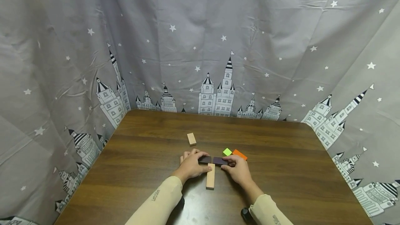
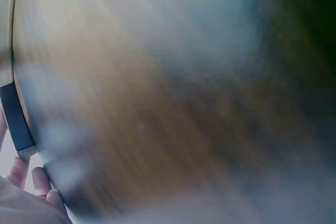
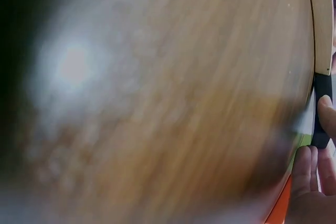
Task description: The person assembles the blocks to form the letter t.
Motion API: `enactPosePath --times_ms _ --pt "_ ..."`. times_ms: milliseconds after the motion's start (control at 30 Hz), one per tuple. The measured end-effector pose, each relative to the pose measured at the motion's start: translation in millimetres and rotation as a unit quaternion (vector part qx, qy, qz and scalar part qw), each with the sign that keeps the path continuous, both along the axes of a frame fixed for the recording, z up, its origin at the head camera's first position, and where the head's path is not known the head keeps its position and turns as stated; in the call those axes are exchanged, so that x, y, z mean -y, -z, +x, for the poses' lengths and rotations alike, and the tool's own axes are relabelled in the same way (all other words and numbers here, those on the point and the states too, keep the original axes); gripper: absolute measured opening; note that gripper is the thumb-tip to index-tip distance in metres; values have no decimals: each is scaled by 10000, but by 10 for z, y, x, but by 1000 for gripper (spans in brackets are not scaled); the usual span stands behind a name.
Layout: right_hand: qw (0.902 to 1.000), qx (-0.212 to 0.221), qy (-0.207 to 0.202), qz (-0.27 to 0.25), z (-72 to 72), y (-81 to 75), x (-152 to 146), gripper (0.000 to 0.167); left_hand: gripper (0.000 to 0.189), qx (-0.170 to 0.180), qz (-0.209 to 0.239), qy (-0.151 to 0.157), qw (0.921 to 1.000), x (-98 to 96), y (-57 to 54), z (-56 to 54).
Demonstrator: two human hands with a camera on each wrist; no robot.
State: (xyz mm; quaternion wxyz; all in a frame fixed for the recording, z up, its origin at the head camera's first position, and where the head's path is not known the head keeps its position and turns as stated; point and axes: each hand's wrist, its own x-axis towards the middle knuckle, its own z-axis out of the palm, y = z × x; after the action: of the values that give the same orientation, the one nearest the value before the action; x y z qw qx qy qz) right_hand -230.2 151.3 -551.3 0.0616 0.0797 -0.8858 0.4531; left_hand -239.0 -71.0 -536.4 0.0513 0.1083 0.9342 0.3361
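Two dark blocks (image 1: 205,160), unclear sleeve lettering (image 1: 155,195)

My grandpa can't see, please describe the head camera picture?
A person's left hand and right hand hold two dark blocks in a row, a pale block forming a T, on a brown table. A green block and orange block lie nearby.

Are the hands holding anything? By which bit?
The right hand pinches a dark rectangular block near its right end. The left hand touches another dark block at its left end; its grip is unclear.
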Motion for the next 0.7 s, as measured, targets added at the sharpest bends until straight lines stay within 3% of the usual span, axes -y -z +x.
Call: enactPosePath --times_ms 333,700 --pt "9992 -269 -276 89 20 -5 70 29 50 -27 -19 10 10000 -5 -28 15" --pt "9969 -143 -467 616 39 -8 92 40 51 -92 -9 81 9999 7 -42 31"
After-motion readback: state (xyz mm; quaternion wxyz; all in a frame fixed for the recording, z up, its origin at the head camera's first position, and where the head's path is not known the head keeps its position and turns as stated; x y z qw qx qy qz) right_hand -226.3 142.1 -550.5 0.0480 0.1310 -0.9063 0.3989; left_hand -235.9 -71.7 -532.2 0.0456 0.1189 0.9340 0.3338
